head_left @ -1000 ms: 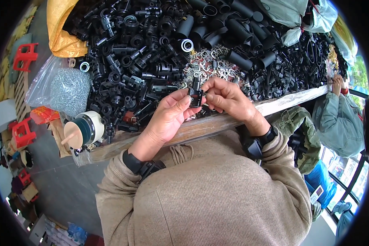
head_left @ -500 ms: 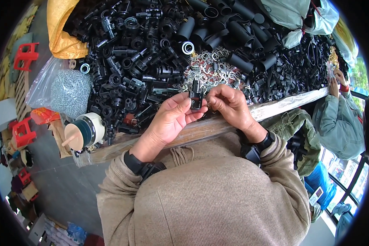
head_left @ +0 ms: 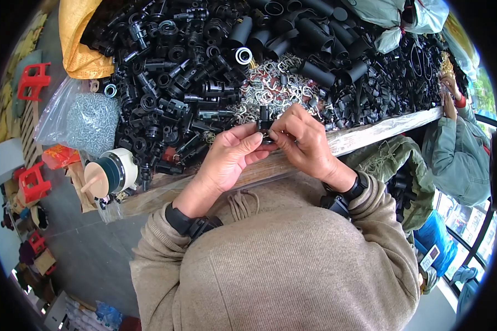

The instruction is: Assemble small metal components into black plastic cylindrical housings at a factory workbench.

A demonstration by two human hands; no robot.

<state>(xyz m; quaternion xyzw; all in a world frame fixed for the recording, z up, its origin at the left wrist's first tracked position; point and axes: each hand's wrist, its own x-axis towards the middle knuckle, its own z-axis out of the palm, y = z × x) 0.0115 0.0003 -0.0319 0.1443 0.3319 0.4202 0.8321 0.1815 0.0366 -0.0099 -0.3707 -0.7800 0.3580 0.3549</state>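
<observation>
A small black plastic part [head_left: 264, 117] stands upright between my hands, above the table's near edge. My left hand [head_left: 231, 155] is closed on its lower end, thumb across the front. From the other side my right hand [head_left: 303, 142] pinches at the same lower end; fingertips hide what it holds, if anything. Just beyond lies a pile of bent silvery metal hooks [head_left: 279, 83]. A heap of black plastic fittings [head_left: 190, 83] spreads to the left of it.
Black tubes [head_left: 316, 34] lie at the back, smaller black parts [head_left: 392, 83] to the right. A bag of screws [head_left: 92, 122] and a lidded cup [head_left: 111, 175] stand left. A wooden edge [head_left: 268, 172] runs before me. Another person's hands [head_left: 450, 96] work far right.
My right hand has moved left and closed in on the black part, its fingertips now against the lower end. My left hand keeps its hold.
</observation>
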